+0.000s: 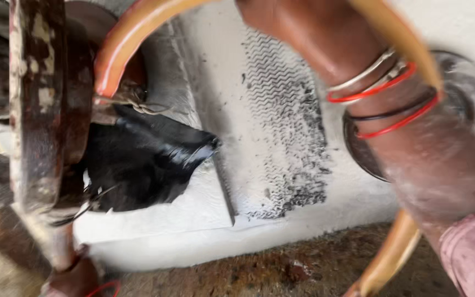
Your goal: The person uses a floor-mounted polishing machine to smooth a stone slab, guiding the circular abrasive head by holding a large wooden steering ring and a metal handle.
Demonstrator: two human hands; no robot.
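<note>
Right grip out of view; orange hose [133, 33] crosses bangled forearm [391, 110].

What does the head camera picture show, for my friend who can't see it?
A forearm wearing red, black and silver bangles reaches up past an orange hose. Beside it stand a rusty metal wheel and torn black plastic on a white surface.

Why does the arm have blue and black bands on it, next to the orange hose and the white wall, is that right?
Not quite. In the head view the bands on the arm are red, black and silvery, not blue. The rest holds: the orange hose curves past the arm, and the white wall is behind it.
</note>
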